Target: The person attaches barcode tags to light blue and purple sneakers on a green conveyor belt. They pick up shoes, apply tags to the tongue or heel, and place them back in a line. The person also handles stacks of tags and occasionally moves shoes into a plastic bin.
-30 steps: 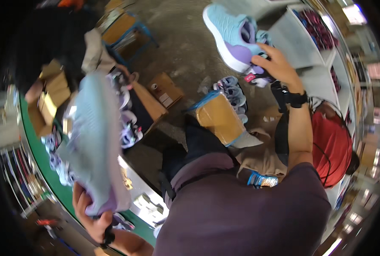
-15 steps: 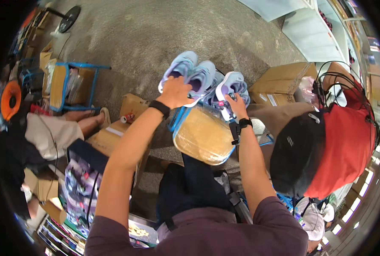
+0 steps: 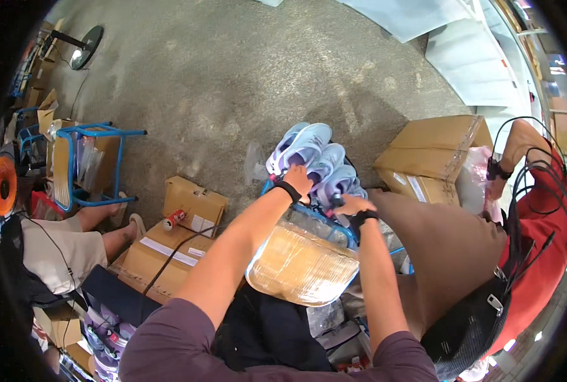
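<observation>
Several pale blue and lavender sneakers stand side by side on the far part of a blue-framed stool, toes pointing away; the leftmost large sneaker (image 3: 311,138) has its heel at my left hand (image 3: 299,179). My left fingers are bent down over that heel opening, their tips partly hidden in it. My right hand (image 3: 355,205) is at the heel of the rightmost sneaker (image 3: 342,180), beside a small dark object (image 3: 339,200); its fingers are blurred. Both wrists wear black bands. Nearer me is the stool's cardboard-covered seat (image 3: 302,266), wrapped in clear film.
A person in red with a black bag (image 3: 465,325) sits close on the right, before a large carton (image 3: 430,149). On the left, a can (image 3: 174,219) lies on cartons (image 3: 162,258). Another blue stool (image 3: 96,167) and a seated person are farther left.
The right-hand sneaker, tilted up in my right hand before, now sits level in the row. Both hands have lowered toward the heels. The whole view has shifted.
</observation>
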Motion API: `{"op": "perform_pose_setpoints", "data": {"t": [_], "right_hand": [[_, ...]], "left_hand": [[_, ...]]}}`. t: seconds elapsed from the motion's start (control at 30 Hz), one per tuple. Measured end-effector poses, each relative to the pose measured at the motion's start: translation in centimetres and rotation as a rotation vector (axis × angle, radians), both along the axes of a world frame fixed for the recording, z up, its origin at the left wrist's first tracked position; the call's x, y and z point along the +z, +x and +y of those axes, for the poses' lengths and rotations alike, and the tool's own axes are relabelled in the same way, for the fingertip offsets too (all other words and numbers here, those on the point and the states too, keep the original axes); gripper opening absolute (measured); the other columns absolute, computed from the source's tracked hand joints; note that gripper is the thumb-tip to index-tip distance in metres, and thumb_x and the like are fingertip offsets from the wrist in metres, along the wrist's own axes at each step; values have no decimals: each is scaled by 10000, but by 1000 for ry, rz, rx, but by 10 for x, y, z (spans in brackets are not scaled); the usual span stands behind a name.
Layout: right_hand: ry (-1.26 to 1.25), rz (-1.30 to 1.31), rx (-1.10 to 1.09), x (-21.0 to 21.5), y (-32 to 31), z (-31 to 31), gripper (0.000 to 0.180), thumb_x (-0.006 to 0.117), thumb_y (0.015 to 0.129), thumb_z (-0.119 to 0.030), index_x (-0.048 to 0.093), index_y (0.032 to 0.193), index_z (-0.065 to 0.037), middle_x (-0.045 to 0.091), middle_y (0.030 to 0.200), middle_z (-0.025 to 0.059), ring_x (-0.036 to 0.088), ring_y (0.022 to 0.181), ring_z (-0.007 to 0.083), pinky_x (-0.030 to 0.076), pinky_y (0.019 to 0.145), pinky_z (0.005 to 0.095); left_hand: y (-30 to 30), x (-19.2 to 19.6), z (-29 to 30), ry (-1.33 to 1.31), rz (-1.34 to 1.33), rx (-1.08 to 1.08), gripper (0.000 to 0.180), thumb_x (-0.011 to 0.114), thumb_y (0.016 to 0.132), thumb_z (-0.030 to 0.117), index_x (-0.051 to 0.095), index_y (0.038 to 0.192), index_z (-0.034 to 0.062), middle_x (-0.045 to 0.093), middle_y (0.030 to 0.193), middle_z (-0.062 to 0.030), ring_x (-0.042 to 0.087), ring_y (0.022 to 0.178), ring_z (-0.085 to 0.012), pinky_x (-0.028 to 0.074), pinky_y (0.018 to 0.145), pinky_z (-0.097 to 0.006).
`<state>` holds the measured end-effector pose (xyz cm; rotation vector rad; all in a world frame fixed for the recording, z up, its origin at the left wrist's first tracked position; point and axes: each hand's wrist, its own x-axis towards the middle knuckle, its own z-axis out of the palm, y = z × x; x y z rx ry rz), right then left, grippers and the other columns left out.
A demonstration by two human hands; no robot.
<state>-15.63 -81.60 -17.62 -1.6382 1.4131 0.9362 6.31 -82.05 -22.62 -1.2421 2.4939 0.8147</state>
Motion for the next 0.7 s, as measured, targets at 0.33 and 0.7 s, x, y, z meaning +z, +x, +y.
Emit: {"op": "perform_pose_setpoints", "data": {"t": [0.33,0.7], "right_hand": [[-114,-390,-809,-92,-41,37,933,619,739,-597,243,1422,-84,343,1393,243,313,1313,346,265,1063,402],[-903,-1327,-972,219,126,-63,230,551,887,-123,569,1091,-19,574,1108,89,537,1007,171,446,866,313]], "left_hand": [[28,-1,-11,75,122,-38,439,614,725,194,556,1150,96,441,1320,-151,396,1230,-300,378,938,-432],[132,290,23,-316,1049,834,246,551,861,79,568,1105,48,533,1190,-139,510,1110,-277,396,938,-349]]}}
